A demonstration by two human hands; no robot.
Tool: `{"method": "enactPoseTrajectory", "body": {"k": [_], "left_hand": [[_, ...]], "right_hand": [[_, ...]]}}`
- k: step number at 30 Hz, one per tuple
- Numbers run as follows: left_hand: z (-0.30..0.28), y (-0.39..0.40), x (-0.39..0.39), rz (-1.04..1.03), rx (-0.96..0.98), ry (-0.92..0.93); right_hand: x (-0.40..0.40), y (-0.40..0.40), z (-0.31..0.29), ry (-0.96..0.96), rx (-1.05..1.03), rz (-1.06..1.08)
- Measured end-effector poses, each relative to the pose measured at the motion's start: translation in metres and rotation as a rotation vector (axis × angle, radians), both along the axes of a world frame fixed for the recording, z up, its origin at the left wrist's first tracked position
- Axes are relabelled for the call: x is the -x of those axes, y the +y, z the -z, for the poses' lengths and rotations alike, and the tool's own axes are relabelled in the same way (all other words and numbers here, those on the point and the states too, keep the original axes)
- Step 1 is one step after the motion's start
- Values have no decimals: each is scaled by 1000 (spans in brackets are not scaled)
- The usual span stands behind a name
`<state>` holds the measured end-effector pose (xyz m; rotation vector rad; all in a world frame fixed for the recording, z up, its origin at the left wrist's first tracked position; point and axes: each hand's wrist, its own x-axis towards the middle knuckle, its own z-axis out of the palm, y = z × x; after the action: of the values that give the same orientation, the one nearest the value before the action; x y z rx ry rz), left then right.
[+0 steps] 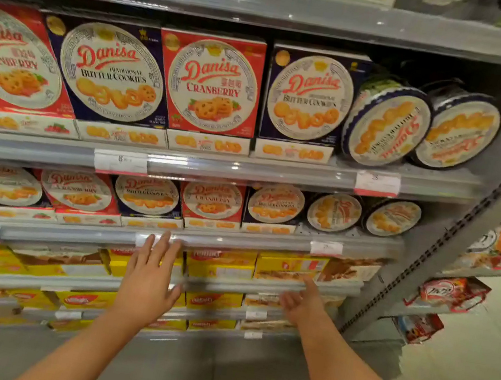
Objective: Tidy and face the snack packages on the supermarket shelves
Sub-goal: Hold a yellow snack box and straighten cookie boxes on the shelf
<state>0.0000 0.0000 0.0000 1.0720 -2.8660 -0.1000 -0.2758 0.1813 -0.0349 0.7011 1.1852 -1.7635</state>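
Two bare hands reach toward the lower shelves, neither holding anything: the left hand [152, 276] has its fingers straight and spread in front of the yellow boxes [220, 265], and the right hand [301, 303] is loosely open, palm turned inward, near the shelf rail [260, 285]. My judgement is that the step in hand is the reach to the yellow packages, so the next move calls for setting both palms on a box front and squaring it to the shelf edge. Above them stand smaller cookie boxes [212, 205], then the large Danisa boxes [208, 84] facing forward. Beside those, two round tins [387, 124] lean with their labels rotated, likely candidates for facing later. The shelving is grey metal with clear price rails, a perforated upright [452, 235] at its right end, and pale floor tiles beyond
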Motion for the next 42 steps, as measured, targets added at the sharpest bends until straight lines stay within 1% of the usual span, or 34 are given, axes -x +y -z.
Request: {"method": "enactPoseTrajectory", "body": {"k": [3, 8, 10, 16, 19, 22, 24, 25, 27, 29, 31, 34, 38, 40, 42], "left_hand": [[14, -30, 8, -2, 15, 7], [47, -60, 6, 34, 3, -102], [56, -64, 2, 73, 26, -125], [57, -68, 3, 96, 50, -116], [55, -71, 2, 86, -3, -131], [56, -69, 3, 84, -10, -131], [57, -67, 2, 75, 5, -131], [59, -67, 2, 69, 10, -128], [63, -67, 3, 59, 15, -143], [66, -66, 4, 53, 20, -156], [65, -65, 6, 43, 24, -158], [63, -63, 7, 19, -2, -177], [48, -60, 9, 10, -64, -189], [33, -49, 12, -21, -124, -143], [16, -26, 12, -97, -282, 21]], "right_hand": [[10, -28, 9, -8, -40, 18], [23, -63, 25, 46, -44, 60], [27, -71, 33, 75, -49, 68], [38, -79, 54, 135, -73, 52], [42, -81, 60, 143, -85, 31], [49, -79, 65, 219, -114, -39], [53, -77, 69, 104, -72, 53], [52, -74, 70, 113, -99, 37], [43, -58, 66, 211, -124, -24], [34, -42, 69, 231, -68, 9], [23, -24, 73, 236, -69, 40], [3, 8, 75, 208, -48, 60], [-27, 42, 73, 112, -46, 40], [-43, 53, 71, 86, -23, -2], [-61, 58, 69, 73, 24, -47]]}}
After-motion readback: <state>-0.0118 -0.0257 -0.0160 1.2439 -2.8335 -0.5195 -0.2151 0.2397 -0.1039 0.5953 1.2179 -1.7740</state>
